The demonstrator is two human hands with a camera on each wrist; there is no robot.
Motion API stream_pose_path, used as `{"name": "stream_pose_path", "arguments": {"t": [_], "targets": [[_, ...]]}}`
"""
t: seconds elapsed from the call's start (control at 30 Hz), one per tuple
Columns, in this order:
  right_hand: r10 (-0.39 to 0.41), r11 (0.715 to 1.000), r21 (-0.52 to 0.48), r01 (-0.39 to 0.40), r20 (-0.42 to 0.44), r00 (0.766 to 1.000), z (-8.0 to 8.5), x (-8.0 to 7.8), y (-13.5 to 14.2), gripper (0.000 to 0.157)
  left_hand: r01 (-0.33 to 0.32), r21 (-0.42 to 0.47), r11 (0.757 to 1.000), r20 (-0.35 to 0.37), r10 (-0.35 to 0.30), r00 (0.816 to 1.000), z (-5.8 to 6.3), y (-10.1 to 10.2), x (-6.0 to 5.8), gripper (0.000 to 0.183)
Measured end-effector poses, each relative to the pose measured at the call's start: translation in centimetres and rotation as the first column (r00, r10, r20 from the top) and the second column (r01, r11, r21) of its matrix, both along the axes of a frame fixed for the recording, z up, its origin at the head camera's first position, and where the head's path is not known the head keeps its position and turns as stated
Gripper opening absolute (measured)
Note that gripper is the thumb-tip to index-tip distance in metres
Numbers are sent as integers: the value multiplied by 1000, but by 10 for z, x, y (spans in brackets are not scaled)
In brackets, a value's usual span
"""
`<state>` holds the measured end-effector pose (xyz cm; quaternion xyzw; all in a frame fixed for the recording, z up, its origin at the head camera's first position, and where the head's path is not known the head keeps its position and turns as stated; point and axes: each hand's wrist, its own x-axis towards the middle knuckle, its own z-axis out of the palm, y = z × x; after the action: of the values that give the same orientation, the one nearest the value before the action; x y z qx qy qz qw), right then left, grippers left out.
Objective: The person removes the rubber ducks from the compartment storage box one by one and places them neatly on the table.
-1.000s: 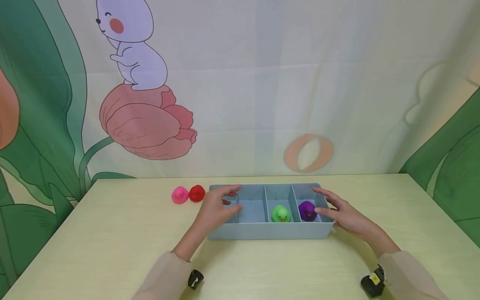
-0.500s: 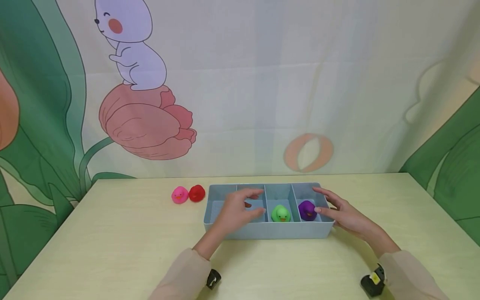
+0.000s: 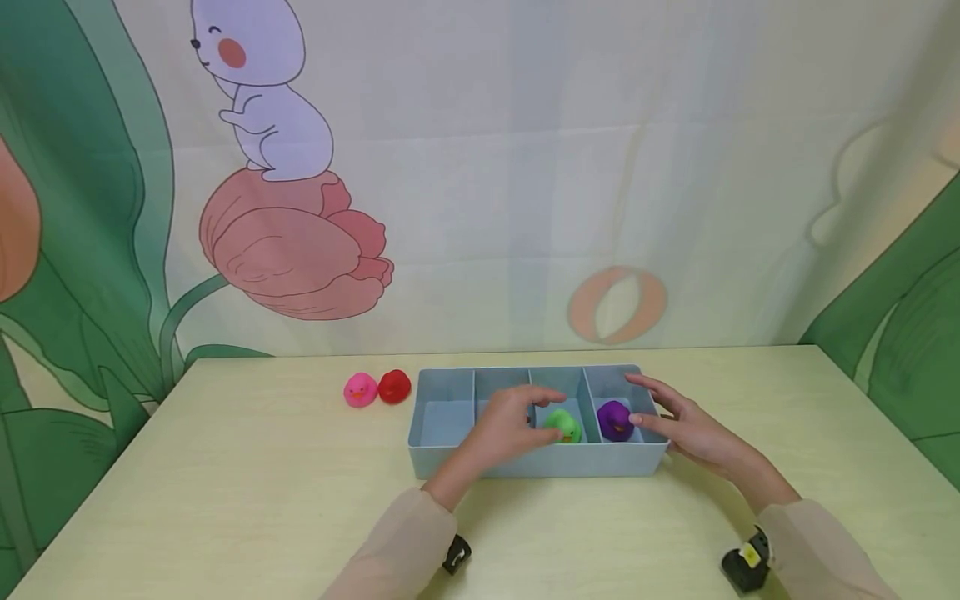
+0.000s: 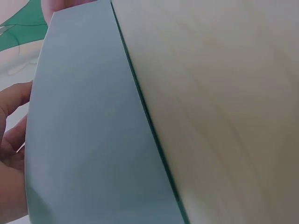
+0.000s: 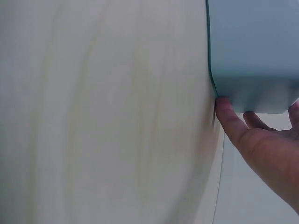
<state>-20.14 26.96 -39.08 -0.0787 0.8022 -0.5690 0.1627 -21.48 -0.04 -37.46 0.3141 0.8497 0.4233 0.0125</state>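
Observation:
A light blue divided box [image 3: 540,460] stands on the table. My left hand [image 3: 510,425] reaches over it from the front, fingers spread apart from the thumb, around the green rubber duck [image 3: 566,425]. The thumb tip overlaps that duck in the head view. In the rightmost compartment sits a purple rubber duck [image 3: 615,421]. My right hand [image 3: 693,429] rests at the box's right end with loosely extended fingers; in the right wrist view the fingertips touch the end wall [image 5: 254,91]. The front wall [image 4: 93,121] fills much of the left wrist view, partly hiding the left hand.
A pink rubber duck [image 3: 361,389] and a red rubber duck [image 3: 394,387] sit side by side on the table [image 3: 247,467], left of the box. A printed cloth [image 3: 480,208] hangs behind the table's back edge.
My left hand has moved right, from the box's leftmost compartment to the green duck. The green duck has turned slightly. My right hand and the box stay in place.

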Motion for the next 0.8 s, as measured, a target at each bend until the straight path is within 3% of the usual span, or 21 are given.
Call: {"name": "stream_pose_path", "arguments": {"t": [0.2, 0.37, 0.53, 0.8], "targets": [[3, 1000, -7, -3, 1, 1000, -1, 0, 1, 68, 27, -129, 991, 36, -23, 999, 5, 10, -5, 42], [8, 1000, -27, -8, -5, 1000, -1, 0, 1, 68, 63, -245, 968, 71, -47, 996, 10, 17, -11, 41], [14, 1000, -10, -14, -4, 1000, -1, 0, 1, 67, 63, -342, 937, 14, -62, 998, 10, 24, -16, 37], [13, 1000, -8, -13, -5, 1000, -3, -1, 3, 66, 0, -446, 895, -31, -16, 999, 9, 34, -18, 37]]}}
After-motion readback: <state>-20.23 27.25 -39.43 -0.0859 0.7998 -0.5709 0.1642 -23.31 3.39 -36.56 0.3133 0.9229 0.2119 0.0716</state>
